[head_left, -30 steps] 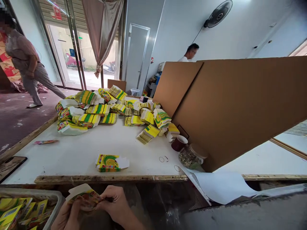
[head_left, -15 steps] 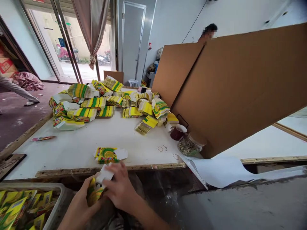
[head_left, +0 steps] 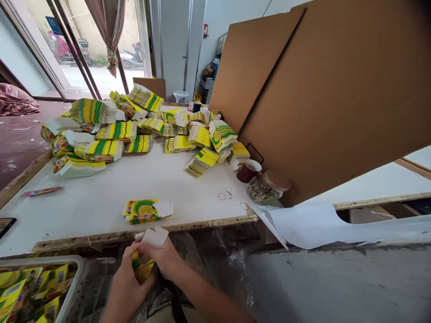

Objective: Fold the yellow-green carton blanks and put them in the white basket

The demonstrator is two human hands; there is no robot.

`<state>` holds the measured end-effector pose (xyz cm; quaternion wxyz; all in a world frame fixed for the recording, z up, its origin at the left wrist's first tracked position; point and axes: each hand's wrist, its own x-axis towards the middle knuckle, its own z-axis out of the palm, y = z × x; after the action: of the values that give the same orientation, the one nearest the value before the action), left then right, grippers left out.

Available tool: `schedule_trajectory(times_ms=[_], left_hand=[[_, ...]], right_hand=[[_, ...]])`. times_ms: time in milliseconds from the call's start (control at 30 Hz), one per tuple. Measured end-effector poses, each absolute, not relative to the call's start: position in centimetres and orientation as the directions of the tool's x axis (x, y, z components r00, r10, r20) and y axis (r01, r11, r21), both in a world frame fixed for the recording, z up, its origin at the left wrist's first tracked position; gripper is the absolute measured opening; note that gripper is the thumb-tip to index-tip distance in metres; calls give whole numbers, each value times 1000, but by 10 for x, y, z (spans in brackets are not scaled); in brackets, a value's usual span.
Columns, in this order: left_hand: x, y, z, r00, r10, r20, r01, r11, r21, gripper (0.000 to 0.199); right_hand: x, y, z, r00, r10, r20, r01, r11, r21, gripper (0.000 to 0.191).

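Note:
My left hand [head_left: 126,280] is wrapped round a small yellow-green carton [head_left: 144,269], below the table's front edge. At the carton's white end flaps [head_left: 155,237], my right hand [head_left: 164,258] has its fingers closed on the cardboard. The carton's lower part is partly hidden by my hands. Just beyond them, a yellow carton [head_left: 143,210] with its white flaps sticking out to the right lies on the white table [head_left: 188,197].
Flat carton stacks [head_left: 114,130] cover the table's far side. A maroon mug [head_left: 248,171] and a lidded glass jar [head_left: 264,190] stand right, beside a large cardboard sheet [head_left: 319,103]. Bottom left, a white crate [head_left: 79,273] holds yellow packets.
The view has tilted down and shifted right. My right hand has moved closer against the carton's flaps, which now point up and to the right. The person beyond the cardboard is out of view.

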<state>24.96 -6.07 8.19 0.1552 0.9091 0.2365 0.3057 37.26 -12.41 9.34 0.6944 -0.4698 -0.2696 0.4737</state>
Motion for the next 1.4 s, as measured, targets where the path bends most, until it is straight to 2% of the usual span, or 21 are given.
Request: schedule_trajectory(times_ms=[67, 133, 167, 200, 233, 300, 367, 433, 500, 600, 700, 800, 933, 1033, 1167, 1300, 1400], left_hand=[[250, -59, 78, 705, 632, 322, 424, -740, 523, 53], [249, -53, 73, 691, 722, 38, 539, -550, 638, 61], [249, -50, 70, 687, 723, -75, 571, -473, 671, 64], [249, -47, 67, 689, 713, -125, 578, -438, 688, 63], [250, -44, 64, 706, 701, -100, 549, -454, 702, 60], [253, -43, 58, 723, 691, 5, 490, -519, 700, 53], [254, -46, 57, 667, 737, 107, 463, -522, 716, 69], [255, -50, 61, 613, 777, 146, 505, -527, 684, 84], [253, -54, 71, 576, 817, 21, 611, -448, 653, 77], [250, -56, 85, 514, 836, -193, 710, -288, 642, 61], [250, -56, 91, 596, 796, -103, 632, -387, 671, 55], [251, -55, 94, 655, 755, -29, 572, -471, 672, 52], [250, -54, 100, 630, 767, -117, 557, -342, 757, 74], [247, -53, 104, 656, 736, -164, 562, -332, 757, 87], [244, -54, 110, 702, 689, -181, 566, -385, 728, 90], [237, -54, 113, 717, 670, -192, 568, -403, 718, 93], [228, -54, 112, 715, 680, -161, 559, -418, 716, 92]], right_hand=[[372, -125, 91, 415, 907, -66, -427, 130, -895, 46], [374, -130, 92, 384, 920, 78, -200, 166, -966, 46], [376, -133, 93, 307, 932, 191, 18, 195, -981, 52], [379, -136, 93, 208, 936, 283, 214, 239, -947, 58], [382, -139, 94, 108, 935, 337, 365, 278, -888, 62], [390, -141, 92, 60, 915, 398, 479, 323, -816, 50], [398, -140, 89, 155, 880, 448, 461, 337, -821, 35], [404, -138, 86, 245, 841, 483, 415, 360, -836, 28], [408, -136, 86, 265, 835, 483, 385, 368, -847, 27], [408, -137, 88, 116, 901, 418, 395, 345, -852, 37], [405, -138, 88, 7, 949, 316, 429, 283, -858, 50], [403, -137, 86, 13, 950, 311, 456, 271, -847, 48], [408, -140, 84, -21, 931, 365, 512, 324, -795, 25], [416, -144, 85, -108, 952, 287, 515, 300, -803, 25], [417, -144, 88, -182, 966, 186, 533, 256, -806, 29], [404, -137, 89, -21, 984, 178, 458, 167, -873, 15], [397, -132, 92, -70, 985, 156, 388, 171, -906, 26]])
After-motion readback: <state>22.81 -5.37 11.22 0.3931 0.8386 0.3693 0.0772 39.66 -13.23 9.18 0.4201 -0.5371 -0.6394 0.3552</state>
